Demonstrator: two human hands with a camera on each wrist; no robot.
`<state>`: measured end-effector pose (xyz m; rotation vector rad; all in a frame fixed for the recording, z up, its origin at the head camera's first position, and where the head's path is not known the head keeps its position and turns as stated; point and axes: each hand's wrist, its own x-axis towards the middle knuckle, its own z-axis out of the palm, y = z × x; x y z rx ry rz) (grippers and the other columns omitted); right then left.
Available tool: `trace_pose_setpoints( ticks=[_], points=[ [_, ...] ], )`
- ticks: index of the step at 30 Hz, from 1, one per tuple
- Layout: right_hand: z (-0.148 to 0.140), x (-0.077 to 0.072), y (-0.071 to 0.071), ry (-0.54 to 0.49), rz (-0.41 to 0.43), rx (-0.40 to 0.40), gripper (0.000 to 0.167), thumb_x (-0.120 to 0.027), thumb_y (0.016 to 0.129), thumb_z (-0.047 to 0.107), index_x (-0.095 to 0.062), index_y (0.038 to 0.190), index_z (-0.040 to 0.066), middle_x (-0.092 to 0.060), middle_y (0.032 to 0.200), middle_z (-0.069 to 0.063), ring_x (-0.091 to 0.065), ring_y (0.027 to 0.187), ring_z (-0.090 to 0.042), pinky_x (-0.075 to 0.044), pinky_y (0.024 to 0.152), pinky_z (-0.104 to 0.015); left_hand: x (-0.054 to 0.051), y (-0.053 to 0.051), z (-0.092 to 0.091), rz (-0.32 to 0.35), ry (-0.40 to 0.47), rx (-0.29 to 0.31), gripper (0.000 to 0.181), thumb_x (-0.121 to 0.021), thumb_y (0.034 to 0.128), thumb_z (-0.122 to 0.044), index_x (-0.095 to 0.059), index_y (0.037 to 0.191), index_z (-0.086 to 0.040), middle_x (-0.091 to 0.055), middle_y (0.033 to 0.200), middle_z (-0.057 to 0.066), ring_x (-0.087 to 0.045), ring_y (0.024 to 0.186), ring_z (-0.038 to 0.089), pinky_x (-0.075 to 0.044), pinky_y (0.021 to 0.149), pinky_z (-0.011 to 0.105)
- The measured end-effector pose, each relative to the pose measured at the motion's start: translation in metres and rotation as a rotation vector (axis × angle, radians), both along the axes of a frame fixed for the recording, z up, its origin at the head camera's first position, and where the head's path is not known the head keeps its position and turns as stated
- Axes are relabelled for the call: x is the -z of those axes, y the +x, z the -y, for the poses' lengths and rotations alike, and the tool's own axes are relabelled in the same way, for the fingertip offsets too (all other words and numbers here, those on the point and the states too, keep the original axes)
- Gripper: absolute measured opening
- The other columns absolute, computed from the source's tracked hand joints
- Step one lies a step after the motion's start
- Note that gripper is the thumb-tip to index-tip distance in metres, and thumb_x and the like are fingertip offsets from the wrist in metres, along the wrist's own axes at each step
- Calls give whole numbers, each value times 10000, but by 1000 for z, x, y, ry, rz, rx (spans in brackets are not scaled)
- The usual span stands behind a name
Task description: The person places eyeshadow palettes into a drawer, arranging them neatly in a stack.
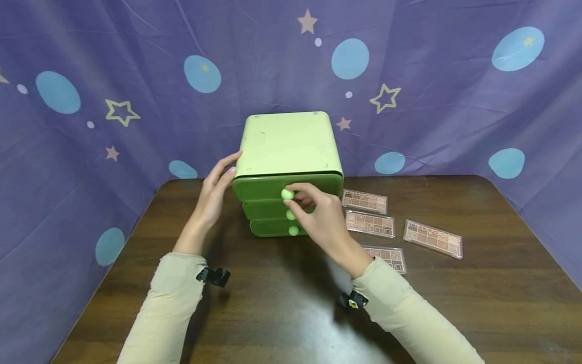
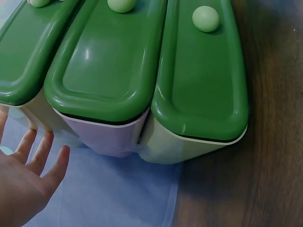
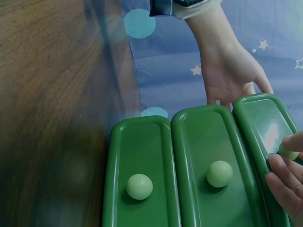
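A small drawer cabinet (image 1: 288,144) with a pale green top and three dark green drawer fronts stands on the table. My right hand (image 1: 324,212) pinches the round light green knob (image 1: 287,194) of the top drawer between thumb and fingers. My left hand (image 1: 212,194) rests its straight fingers against the cabinet's left side near the top. In the left wrist view the fingertips of the left hand (image 2: 33,175) touch the side of the top section. The middle knob (image 3: 219,174) and the bottom knob (image 3: 139,187) are untouched. All three drawers look closed.
Several clear-lidded makeup palettes lie on the wooden table (image 1: 273,313) to the cabinet's right: one at the back (image 1: 365,201), one beside it (image 1: 370,224), one farther right (image 1: 433,238), one partly behind the right arm (image 1: 386,258). A purple patterned curtain (image 1: 273,65) hangs behind.
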<state>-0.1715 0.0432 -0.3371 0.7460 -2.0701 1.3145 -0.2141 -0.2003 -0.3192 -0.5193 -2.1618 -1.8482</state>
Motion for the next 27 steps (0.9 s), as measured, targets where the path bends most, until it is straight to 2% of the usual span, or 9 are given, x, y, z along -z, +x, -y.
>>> trace_pose_setpoints(
  ticks=[3,5,10,16,19,23,24,27],
  points=[
    [0,-1,5,13,-8,-6,241,-772,855,74,-711,1088,69,-742,851,-19,-688,708,-101,-560,667,-209,-1,1,0,-11,-17,-1,444,-430,1039,-185,-476,1456,-38,-442,1507,66,-339,1384,177,-262,1138,358],
    [-1,-1,8,20,-9,-11,239,-769,857,68,-709,1089,67,-744,856,-19,-694,721,-103,-561,678,-202,-1,1,0,0,-20,3,450,-426,1044,-203,-469,1465,-52,-430,1515,60,-355,1369,178,-275,1128,359],
    [-2,-1,15,27,-24,-24,241,-772,855,67,-707,1087,61,-745,854,-26,-700,722,-110,-560,677,-193,-2,2,1,46,-25,24,470,-417,1054,-267,-439,1496,-108,-387,1534,31,-466,1234,163,-371,1033,319],
    [-4,-1,22,20,-30,-41,241,-786,841,70,-710,1070,65,-747,835,-27,-684,675,-106,-562,630,-217,0,3,2,81,-11,42,483,-414,1053,-283,-417,1513,-137,-401,1498,47,-562,1079,159,-398,988,296],
    [-5,0,26,14,-18,-49,241,-792,834,69,-715,1063,70,-748,830,-21,-677,667,-97,-564,617,-231,1,3,2,69,-6,62,484,-415,1050,-256,-412,1514,-118,-389,1510,63,-507,1194,158,-373,1042,315],
    [-6,-1,33,13,-1,-66,249,-795,830,67,-715,1066,73,-748,838,-17,-679,679,-90,-564,631,-216,1,1,2,16,-10,71,480,-429,1036,-201,-426,1499,-77,-327,1573,55,-358,1377,185,-279,1144,366],
    [-6,-2,34,13,1,-70,250,-795,829,63,-715,1065,72,-748,838,-18,-680,682,-90,-562,637,-207,0,1,2,5,-11,72,481,-432,1031,-191,-427,1496,-68,-312,1585,47,-322,1407,201,-255,1162,380],
    [-6,-2,38,19,-5,-79,247,-797,825,54,-715,1057,71,-746,836,-21,-688,698,-94,-559,655,-186,0,1,3,-1,3,75,492,-445,1016,-175,-429,1495,-65,-323,1583,34,-327,1410,264,-253,1169,404]
  ],
)
